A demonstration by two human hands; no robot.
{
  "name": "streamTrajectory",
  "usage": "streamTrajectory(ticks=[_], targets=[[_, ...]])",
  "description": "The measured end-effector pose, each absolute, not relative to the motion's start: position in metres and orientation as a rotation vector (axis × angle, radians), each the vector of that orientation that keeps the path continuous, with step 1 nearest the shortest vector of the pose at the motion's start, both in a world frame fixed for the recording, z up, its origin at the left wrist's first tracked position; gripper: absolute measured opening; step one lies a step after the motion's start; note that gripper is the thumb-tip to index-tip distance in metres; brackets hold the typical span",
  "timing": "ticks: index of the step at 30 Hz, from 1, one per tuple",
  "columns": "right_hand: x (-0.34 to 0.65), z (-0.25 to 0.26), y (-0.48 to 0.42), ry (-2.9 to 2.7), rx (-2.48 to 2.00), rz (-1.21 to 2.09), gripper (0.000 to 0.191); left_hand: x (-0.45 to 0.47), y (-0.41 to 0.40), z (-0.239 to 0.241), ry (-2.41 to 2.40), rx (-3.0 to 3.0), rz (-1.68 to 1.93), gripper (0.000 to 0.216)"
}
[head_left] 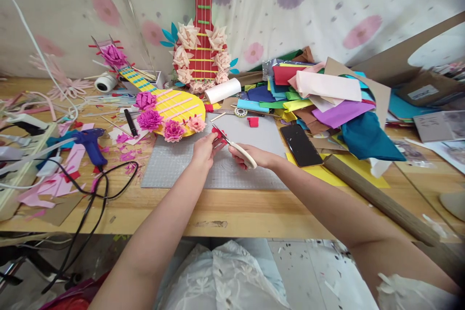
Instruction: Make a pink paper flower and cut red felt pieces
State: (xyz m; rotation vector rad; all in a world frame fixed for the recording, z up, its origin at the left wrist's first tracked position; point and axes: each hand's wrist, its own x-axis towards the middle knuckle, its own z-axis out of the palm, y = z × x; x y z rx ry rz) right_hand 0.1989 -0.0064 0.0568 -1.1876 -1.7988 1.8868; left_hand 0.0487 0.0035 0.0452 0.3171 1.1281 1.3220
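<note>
Scissors (247,157) held in right hand (259,154), cream handles gripped, blades pointing forward-left at red paper (217,131) pinched in left hand's fingertips. Left hand (204,149) narrow, close beside right; blade gap too small to tell. Forearms reach forward, converging over grey cutting mat (174,167). Red scrap (253,122) lies on mat beyond right hand. Yellow paper guitar (187,106) at mat's far left, dark-screened phone (301,145) by its right edge. Writing: cardboard box (407,88) far right, white label unreadable; marks on grey card (438,123) near it, also illegible.
</note>
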Motion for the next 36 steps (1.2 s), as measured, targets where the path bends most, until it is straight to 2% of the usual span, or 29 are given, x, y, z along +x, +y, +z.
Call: streamTrajectory(ticks=[19,29,36], targets=[[0.21,0.051,-0.007,-1.81,-1.217,1.85,0.05,0.039,-0.001,0.05,1.176,0.584,1.256,0.009],[0.209,0.06,-0.005,-1.924,-1.124,1.932,0.051,0.032,-0.003,0.058,1.24,0.71,1.123,0.009],[0.209,0.056,-0.005,-1.801,-1.151,1.989,0.055,0.027,0.0,0.057,1.21,0.729,1.057,0.008]])
